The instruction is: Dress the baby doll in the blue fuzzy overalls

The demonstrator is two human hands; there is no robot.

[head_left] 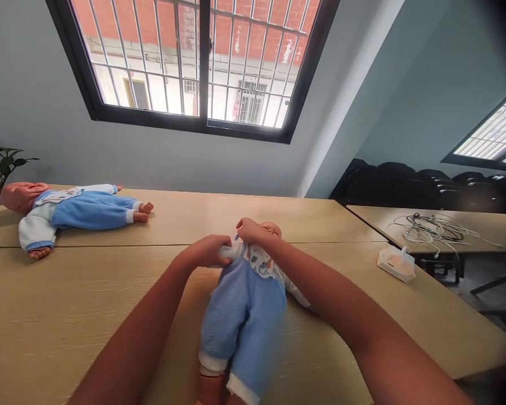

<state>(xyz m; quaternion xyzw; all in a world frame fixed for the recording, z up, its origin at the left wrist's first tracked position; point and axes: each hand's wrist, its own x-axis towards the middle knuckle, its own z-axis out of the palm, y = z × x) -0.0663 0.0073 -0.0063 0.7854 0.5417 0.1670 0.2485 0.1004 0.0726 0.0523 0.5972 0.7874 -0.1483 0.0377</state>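
A baby doll [247,304] in a blue and white outfit lies on its back on the table, feet toward me. Its head is partly hidden behind my right forearm. My left hand [211,251] is closed around the doll's white sleeve [233,251] at the shoulder. Just above and to the right, my right hand [249,229] pinches the outfit near the doll's neck and shoulder; the exact spot under those fingers is hidden. A cartoon face decorates the white bib [260,263] on the chest.
A second doll [93,208] in similar clothes lies at the table's far left, near a plant [2,163]. Toward the right edge stands a tissue box [396,263]. Coiled cables [436,229] lie on another table, with black chairs [405,183] behind.
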